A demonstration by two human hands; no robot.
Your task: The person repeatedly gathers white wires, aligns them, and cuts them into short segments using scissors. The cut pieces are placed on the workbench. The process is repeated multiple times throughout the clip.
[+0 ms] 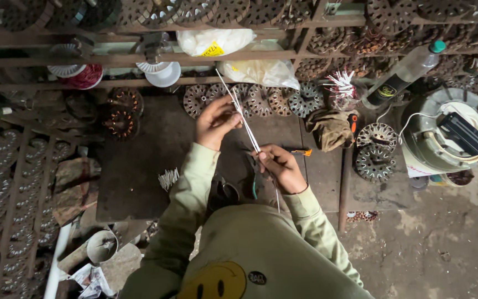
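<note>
1. You've got the thin white sleeve tubes (243, 119) pinched in both hands over the dark bench (139, 166); your left hand (214, 123) is closed on them higher up, your right hand (280, 167) is clamped lower down, and the two hands sit a little apart along the length.

2. The tubes run on a slant from up near the white plastic bags (233, 52) down past your right hand; a loose tail pokes out below it toward your sleeve.

3. My read on handling: they look very light and bendy, more like soft insulation sleeving than stiff rod (hard to be sure at this size); long unsupported ends will probably droop or whip about.

4. So I'd grip close to wherever you're working, fingertips only; squeeze too hard and a hollow tube likely kinks or flattens; the surface looks smooth, so it may slide through dry fingers.

5. There's a little pile of short white cut pieces (168, 178) on the bench to your left, well apart from the hands; an orange-handled tool (301, 151) lies just beside your right hand.

6. The round slotted metal cores (376, 148) lying around look heavy and sharp-edged; I'd keep the tubes from dragging over them, since those edges could nick something this thin.
</note>
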